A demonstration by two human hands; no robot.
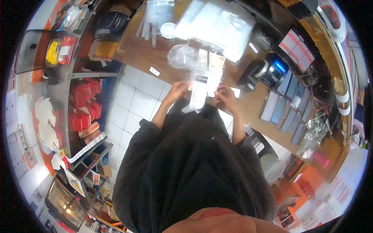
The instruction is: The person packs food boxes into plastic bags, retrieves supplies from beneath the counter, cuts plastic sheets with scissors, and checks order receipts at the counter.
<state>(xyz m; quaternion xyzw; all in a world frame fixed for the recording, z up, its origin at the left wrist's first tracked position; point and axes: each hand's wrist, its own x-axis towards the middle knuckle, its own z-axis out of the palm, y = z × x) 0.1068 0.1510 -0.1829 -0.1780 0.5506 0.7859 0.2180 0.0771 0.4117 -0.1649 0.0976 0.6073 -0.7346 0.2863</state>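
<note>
A clear plastic bag (182, 56) lies at the near edge of the brown table, with a printed white paper strip (198, 91) hanging over that edge toward my body. White and tan packaging (215, 70) lies beside the strip. On the left, my left hand (179, 90) is closed at the edge of the plastic, its fingers pressed together. My right hand (225, 95) has its fingers bent together at the right lower corner of the packaging. What exactly sits between the fingertips of each hand is too small to make out.
Large clear plastic sheets (217, 25) cover the table's far part. At right stand a black device with a blue light (276, 70) and rows of flat boxes (289, 112). A metal shelf with red packets (83, 105) is at left. A small label (154, 71) lies near the table edge.
</note>
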